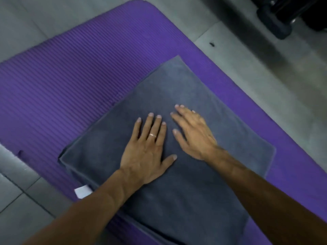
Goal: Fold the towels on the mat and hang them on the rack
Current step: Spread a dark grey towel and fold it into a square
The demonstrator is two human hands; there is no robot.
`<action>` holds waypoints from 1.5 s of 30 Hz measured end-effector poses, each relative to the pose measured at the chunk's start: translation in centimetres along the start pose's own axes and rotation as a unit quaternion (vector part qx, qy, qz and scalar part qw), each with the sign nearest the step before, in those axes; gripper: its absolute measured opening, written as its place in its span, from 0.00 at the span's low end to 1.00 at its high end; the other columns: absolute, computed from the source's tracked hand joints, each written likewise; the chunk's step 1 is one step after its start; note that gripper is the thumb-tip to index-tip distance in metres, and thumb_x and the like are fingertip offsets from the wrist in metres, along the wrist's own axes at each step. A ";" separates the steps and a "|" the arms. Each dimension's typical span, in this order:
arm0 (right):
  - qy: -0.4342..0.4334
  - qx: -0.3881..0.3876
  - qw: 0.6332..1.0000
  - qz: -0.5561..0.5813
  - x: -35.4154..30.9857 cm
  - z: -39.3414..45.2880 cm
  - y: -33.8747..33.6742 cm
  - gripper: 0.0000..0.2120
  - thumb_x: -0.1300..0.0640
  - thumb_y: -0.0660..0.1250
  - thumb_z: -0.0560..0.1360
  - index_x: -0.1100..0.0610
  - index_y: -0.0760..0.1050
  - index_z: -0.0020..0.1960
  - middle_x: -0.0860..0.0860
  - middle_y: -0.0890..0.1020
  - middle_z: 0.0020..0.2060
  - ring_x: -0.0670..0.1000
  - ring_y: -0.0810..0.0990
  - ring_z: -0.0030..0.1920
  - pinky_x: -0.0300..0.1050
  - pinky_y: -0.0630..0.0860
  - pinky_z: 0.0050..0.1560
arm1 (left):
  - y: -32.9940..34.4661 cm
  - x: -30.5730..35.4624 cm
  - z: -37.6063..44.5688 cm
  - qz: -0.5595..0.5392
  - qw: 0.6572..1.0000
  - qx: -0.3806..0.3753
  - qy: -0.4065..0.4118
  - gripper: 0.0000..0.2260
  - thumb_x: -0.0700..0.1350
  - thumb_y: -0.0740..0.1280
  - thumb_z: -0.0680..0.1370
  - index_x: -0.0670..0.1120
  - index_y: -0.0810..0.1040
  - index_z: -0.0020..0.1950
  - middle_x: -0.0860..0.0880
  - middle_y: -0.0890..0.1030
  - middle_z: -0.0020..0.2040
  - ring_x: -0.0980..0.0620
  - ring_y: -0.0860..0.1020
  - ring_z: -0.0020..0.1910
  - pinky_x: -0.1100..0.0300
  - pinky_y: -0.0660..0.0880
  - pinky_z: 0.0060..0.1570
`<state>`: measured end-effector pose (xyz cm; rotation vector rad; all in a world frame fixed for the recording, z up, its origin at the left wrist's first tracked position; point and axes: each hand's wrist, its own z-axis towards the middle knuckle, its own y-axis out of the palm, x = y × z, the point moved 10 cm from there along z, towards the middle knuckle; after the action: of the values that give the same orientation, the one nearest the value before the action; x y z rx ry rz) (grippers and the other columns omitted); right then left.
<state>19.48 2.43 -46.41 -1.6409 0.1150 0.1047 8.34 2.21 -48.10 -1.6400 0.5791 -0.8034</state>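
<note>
Both grips released, left hand [147,152] and right hand [195,133] flat atop folded towel [177,191].

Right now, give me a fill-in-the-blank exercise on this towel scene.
1. The grey towel lies folded on a ____ exercise mat.
2. The left hand and right hand both press ____ on the towel.
3. A ring sits on the ____ hand.
4. A ____ label shows at the towel's edge.

Missing words: purple; flat; left; white
</note>
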 end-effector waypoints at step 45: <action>0.015 -0.052 0.998 0.021 12.6 -27.8 0.1 0.25 0.52 0.57 0.80 0.51 0.60 0.77 0.56 0.55 0.78 0.56 0.53 0.78 0.58 0.49 0.75 | 2.9 26.3 -17.9 -0.025 0.968 -0.004 0.250 0.14 0.54 0.69 0.66 0.47 0.78 0.47 0.50 0.79 0.45 0.49 0.77 0.44 0.57 0.72 0.45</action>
<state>31.89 -25.47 -46.24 -1.7454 0.1697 0.1193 11.71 -29.26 -43.90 -1.4629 0.8947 -1.2682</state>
